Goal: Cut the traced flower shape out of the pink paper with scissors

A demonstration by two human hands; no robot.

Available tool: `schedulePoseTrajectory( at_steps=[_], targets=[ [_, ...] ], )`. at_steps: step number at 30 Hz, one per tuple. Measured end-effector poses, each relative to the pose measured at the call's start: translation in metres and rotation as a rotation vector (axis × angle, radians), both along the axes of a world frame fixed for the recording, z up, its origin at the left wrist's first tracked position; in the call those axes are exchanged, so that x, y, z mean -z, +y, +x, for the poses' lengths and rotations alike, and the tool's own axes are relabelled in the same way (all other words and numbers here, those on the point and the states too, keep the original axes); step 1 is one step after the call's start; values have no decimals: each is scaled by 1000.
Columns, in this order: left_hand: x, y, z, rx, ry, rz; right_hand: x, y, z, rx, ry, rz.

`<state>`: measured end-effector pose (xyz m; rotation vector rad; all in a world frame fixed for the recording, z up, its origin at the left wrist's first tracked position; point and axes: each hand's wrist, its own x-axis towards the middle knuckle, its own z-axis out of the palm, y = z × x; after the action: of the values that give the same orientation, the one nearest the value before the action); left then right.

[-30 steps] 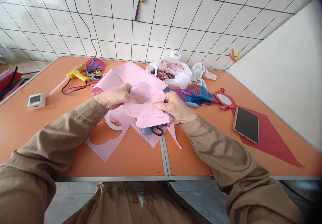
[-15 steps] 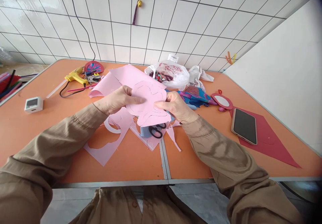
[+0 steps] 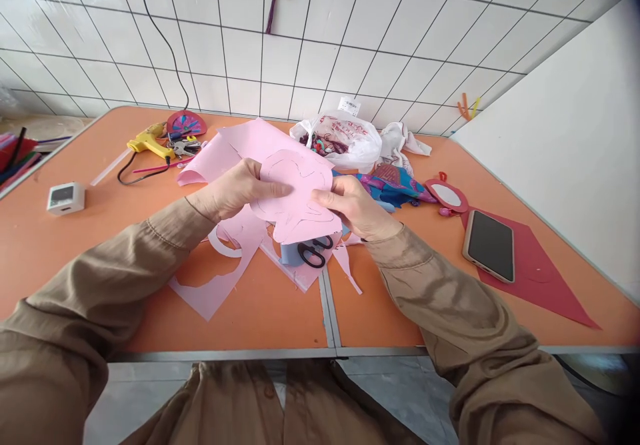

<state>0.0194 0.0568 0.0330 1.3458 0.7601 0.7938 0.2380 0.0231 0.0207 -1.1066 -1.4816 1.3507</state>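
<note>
Between both hands, above the middle of the table, is a pink paper cutout (image 3: 300,198) with a rounded body and thin drawn lines. My left hand (image 3: 240,191) pinches its left side, thumb on top. My right hand (image 3: 353,205) grips its right edge, thumb also on top; the other fingers are behind the paper. Below the cutout lie scissors (image 3: 313,255) with black handles, their blades hidden. Under and around them are pink paper scraps (image 3: 215,298) and a bluish piece (image 3: 291,254). A larger pink sheet (image 3: 255,138) lies behind, one edge curled.
On the left are a yellow glue gun (image 3: 150,143), keys (image 3: 183,148) and a small white device (image 3: 66,198). A plastic bag (image 3: 350,141) and patterned blue cloth (image 3: 395,183) lie at the back. A phone (image 3: 489,245) rests on red paper (image 3: 540,278) at right.
Both hands still hold the pink cutout in nearly the same pose. The view has tilted slightly downward, so the table things appear a little higher in the frame.
</note>
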Motion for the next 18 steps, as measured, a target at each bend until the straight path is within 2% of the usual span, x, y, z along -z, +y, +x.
schedulePoseTrajectory(
  at_steps=[4,7,15,18],
  targets=[
    [-2,0,1,-81,-28,-4,-4,-1,0,-76,26,-102],
    [-1,1,3,-134,-66,-4,-5,-2,0,-62,-41,-142],
    [0,-3,8,-183,-99,11,-2,-3,1,-29,-99,-74],
    [0,-4,9,-207,-126,-39,-3,-4,1,1,-112,-83]
  ],
)
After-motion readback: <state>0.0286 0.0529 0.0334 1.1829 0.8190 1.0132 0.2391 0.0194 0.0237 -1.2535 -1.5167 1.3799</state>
